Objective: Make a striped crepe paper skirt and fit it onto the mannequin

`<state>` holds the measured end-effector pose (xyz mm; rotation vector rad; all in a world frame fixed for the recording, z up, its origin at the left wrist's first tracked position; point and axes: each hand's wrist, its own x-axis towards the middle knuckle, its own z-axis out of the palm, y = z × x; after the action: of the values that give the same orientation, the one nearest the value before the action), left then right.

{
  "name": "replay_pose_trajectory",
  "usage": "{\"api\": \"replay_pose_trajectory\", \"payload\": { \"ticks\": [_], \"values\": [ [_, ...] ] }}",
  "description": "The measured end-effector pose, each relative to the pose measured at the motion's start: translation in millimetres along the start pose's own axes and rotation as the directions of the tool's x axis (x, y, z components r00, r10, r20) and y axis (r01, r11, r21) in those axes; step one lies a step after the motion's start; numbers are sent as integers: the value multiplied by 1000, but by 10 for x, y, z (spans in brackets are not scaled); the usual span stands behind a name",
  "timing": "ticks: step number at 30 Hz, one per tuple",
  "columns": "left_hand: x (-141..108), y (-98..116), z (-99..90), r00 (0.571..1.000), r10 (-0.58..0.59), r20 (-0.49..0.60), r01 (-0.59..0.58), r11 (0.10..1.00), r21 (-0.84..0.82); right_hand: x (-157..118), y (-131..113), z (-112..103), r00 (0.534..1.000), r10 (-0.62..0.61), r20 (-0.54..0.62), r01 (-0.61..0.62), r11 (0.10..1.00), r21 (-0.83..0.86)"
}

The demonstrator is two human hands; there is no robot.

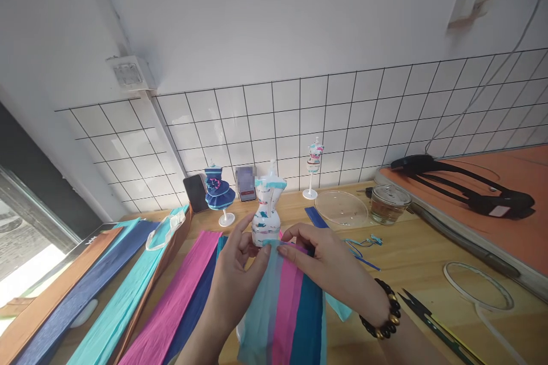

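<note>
A small white dress form [266,205] with colored flecks and a light-blue band at its top stands upright between my hands. My left hand [240,262] curls round its lower left side, the thumb on the top edge of a striped fabric piece [285,308]. That fabric, in pale aqua, pink and teal, hangs down from the form's bottom. My right hand [319,254] pinches the same top edge from the right, thumb and forefinger together. Both hands are closed on the fabric against the form. Its lower end and the form's stand are hidden.
Fabric strips [107,291] lie at the left. Behind stand a blue-dressed form [220,188], two phones [246,183] and another small form [315,162]. At right are a round clear dish [342,208], glass jar [389,203], thread snips [428,313] and a tape roll [478,286].
</note>
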<state>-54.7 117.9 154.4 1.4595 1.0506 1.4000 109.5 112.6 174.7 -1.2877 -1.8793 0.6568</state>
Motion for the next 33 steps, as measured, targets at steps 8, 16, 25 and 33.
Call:
{"api": "replay_pose_trajectory", "payload": {
  "ticks": [8, 16, 25, 33],
  "values": [
    [-20, 41, -30, 998, -24, 54, 22, 999, 40, -46, -107, -35, 985, -136, 106, 128, 989, 79],
    [-16, 53, -35, 997, -28, 70, 26, 999, 34, -2, -56, -31, 994, -108, 25, 106, 991, 86],
    [-31, 59, -37, 997, -33, 73, 30, 999, 35, -11, -97, -38, 986, -153, 69, 141, 978, 151],
    [-32, 12, -2, 1000, -14, 6, 14, 1000, -25, -11, -33, 23, 995, -99, -12, 100, 991, 88]
  ]
}}
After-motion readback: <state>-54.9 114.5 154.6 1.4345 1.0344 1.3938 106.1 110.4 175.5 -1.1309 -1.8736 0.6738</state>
